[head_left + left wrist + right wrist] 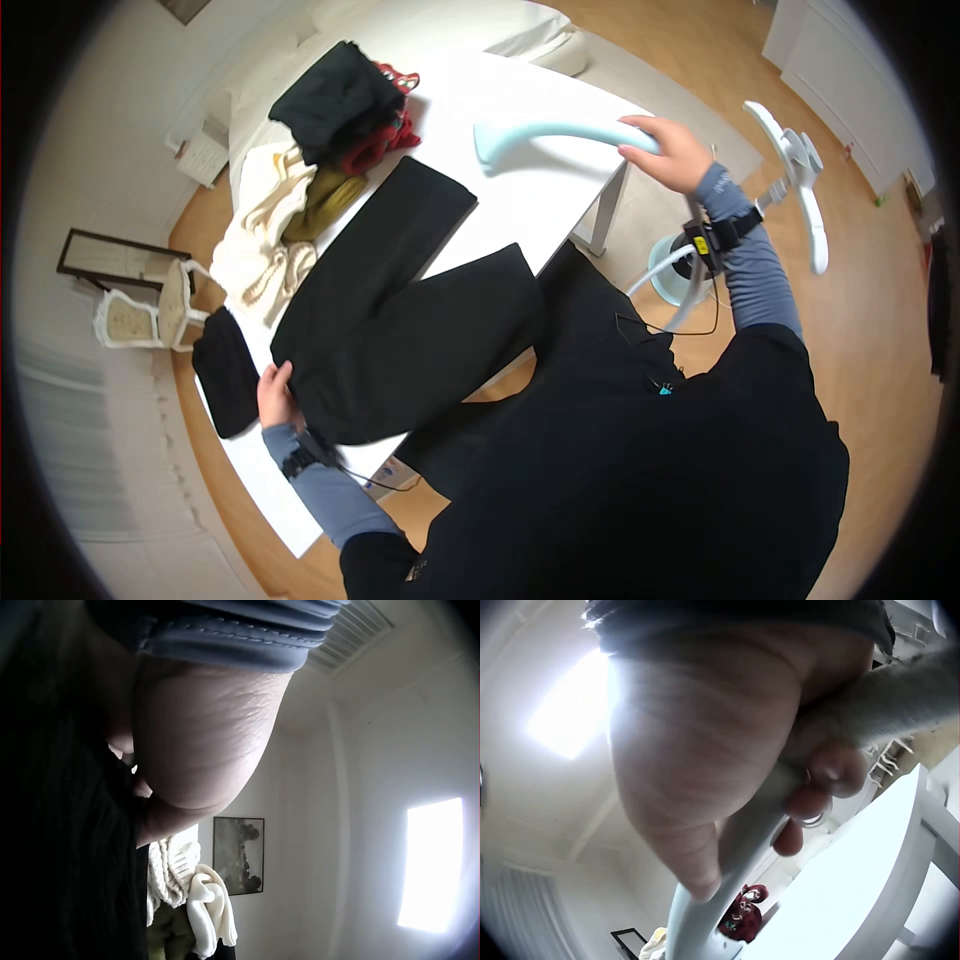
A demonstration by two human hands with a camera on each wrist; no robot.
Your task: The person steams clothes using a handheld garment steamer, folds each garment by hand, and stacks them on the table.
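My right hand (672,155) grips the handle of a light blue garment steamer (560,130); fingers and thumb curl round it in the right wrist view. The steamer's flared head is over the white table, apart from the cloth. Black trousers (390,320) lie spread across the table, both legs pointing up and right. At their waist end, my left hand (277,397) pinches the edge, thumb on top. The left wrist view shows the thumb against the black cloth (67,847); most of the other fingers are hidden.
Along the table's (570,215) far side lie a cream knit (262,225), an olive garment (325,203), folded black cloth (338,100) and red patterned cloth (385,140). Another folded black garment (226,372) lies left. A steamer base (672,275) and hanger-topped stand (795,165) are at right.
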